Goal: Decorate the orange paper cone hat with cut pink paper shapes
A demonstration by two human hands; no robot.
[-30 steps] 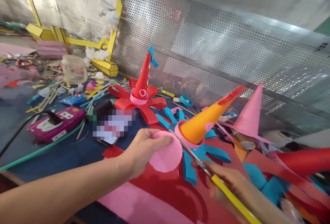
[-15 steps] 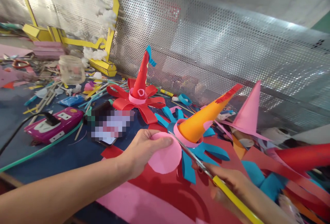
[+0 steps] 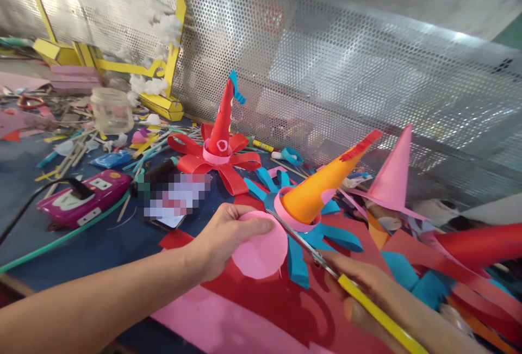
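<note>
At the far left of the surface (image 3: 101, 245) a purple power strip (image 3: 87, 196) is lying with a black plug in it, a clear jar (image 3: 108, 110) is standing behind it among loose sticks and scraps, and a red paper hat (image 3: 218, 147) with looped petals is sitting further along, in front of the perforated metal screen (image 3: 326, 71). Nearer the camera, the left hand (image 3: 224, 237) is pinching a pink paper disc (image 3: 261, 248), thumb on top and fingers curled underneath, holding it just above the red sheet (image 3: 253, 299) that is covering this end of the surface. The scissors (image 3: 310, 248) are meeting the disc at its upper right edge, blades only slightly parted, and the right hand (image 3: 367, 294) is closing around their yellow handle, though how the fingers are sitting in it is hard to tell from the blur. To cut cleanly here, the left hand should probably be turning the disc into the blades rather than the scissors chasing the curve, with the grip kept well back from the cutting line. Just behind the blades an orange cone (image 3: 322, 191) with a pink band is leaning on blue paper petals (image 3: 326, 237), close enough that the tips could be catching it. Further right a pink cone (image 3: 393, 177) is standing among red and blue strips.
</note>
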